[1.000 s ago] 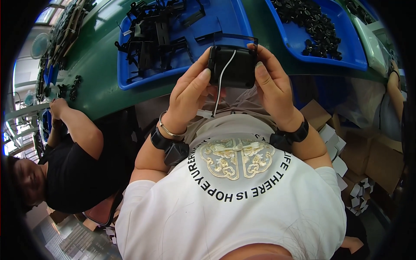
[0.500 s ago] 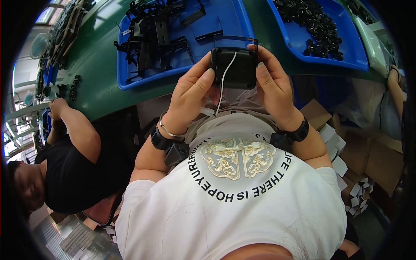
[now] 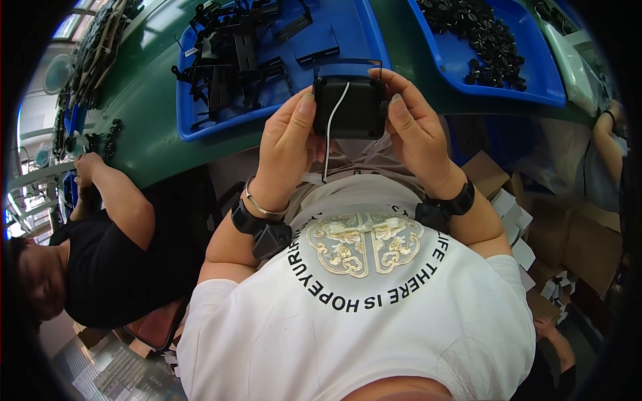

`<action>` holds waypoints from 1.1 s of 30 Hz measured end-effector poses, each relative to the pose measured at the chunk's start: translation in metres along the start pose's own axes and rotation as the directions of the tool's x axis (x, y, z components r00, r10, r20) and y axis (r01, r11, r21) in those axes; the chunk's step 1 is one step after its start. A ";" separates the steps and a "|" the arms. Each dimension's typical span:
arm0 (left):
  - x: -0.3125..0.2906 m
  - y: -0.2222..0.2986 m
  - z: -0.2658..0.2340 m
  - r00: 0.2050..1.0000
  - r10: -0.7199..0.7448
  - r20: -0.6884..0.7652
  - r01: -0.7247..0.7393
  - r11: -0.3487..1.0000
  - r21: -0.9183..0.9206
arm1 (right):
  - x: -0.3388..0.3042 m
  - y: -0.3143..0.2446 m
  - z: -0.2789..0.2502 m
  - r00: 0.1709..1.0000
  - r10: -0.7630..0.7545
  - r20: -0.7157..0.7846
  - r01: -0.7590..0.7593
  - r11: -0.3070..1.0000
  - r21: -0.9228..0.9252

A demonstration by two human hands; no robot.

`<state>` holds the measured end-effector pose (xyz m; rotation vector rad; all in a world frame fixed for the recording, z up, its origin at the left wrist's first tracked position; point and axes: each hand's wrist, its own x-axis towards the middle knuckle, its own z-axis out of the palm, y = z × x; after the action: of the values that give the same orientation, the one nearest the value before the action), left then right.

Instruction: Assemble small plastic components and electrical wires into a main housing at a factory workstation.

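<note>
Between my two hands, just off the near edge of the table, is a black box-shaped device (image 3: pixel 361 112) with rounded corners. A thin white cable (image 3: pixel 331 120) lies across its face and hangs down toward my lap. At its far side stands a thin black U-shaped bracket (image 3: pixel 348 61). My left hand (image 3: pixel 286 137) is closed on the left side, thumb at the edge, other fingers partly hidden behind. My right hand (image 3: pixel 421 130) grips the right side, its thumb beside a small dark knob (image 3: pixel 384 107) and its fingers reaching up to the bracket's end.
On the green table (image 3: pixel 150 157), a blue tray (image 3: pixel 294 100) holds black brackets. Another blue tray (image 3: pixel 545 73) to the right has many small black knobs. A seated person in black (image 3: pixel 127 267) works at the left; cardboard boxes (image 3: pixel 485 170) stand low at the right.
Both hands and the device have shifted slightly left. My right thumb has moved up along the device's right side, where a small knob now shows. A person's arm has appeared at the lower right.
</note>
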<state>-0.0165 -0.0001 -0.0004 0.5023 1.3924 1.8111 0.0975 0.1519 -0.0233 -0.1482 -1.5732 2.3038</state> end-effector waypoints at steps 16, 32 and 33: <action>0.004 -0.004 0.000 0.999 -0.013 0.034 0.012 0.999 0.032 | -0.001 0.007 -0.001 0.998 0.013 -0.065 -0.013 1.000 -0.004; 0.008 -0.009 0.003 0.999 0.044 -0.019 -0.043 0.998 0.048 | 0.001 0.001 -0.003 0.999 -0.035 -0.022 0.033 0.996 -0.082; 0.009 -0.009 0.003 0.997 0.078 0.000 -0.078 0.996 0.050 | 0.002 -0.001 -0.003 0.998 -0.069 -0.012 0.067 0.993 -0.099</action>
<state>-0.0170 0.0092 -0.0095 0.5887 1.4409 1.8430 0.0966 0.1558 -0.0231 -0.1341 -1.6591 2.1693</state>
